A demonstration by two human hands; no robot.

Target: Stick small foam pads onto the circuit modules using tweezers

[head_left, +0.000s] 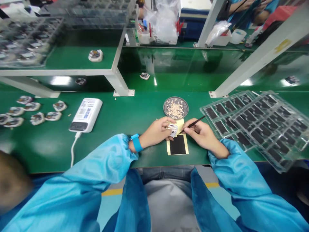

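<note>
Two hands worked closely: my left hand [156, 131] pinched a small printed part [173, 130] steady; my right hand [200, 135] gripped black tweezers [193, 124] beside it.

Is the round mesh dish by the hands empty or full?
Not empty: the round grey mesh dish holds a loose heap of small pale pieces across its middle, leaving bare mesh at the rim.

This is a factory electronics assembly workshop, with long green workbenches [135, 108], blue smock sleeves [101, 161], a wrist strap [137, 142], fine tweezers [193, 125] and stacked plastic trays [256, 125] of small black parts.
</note>
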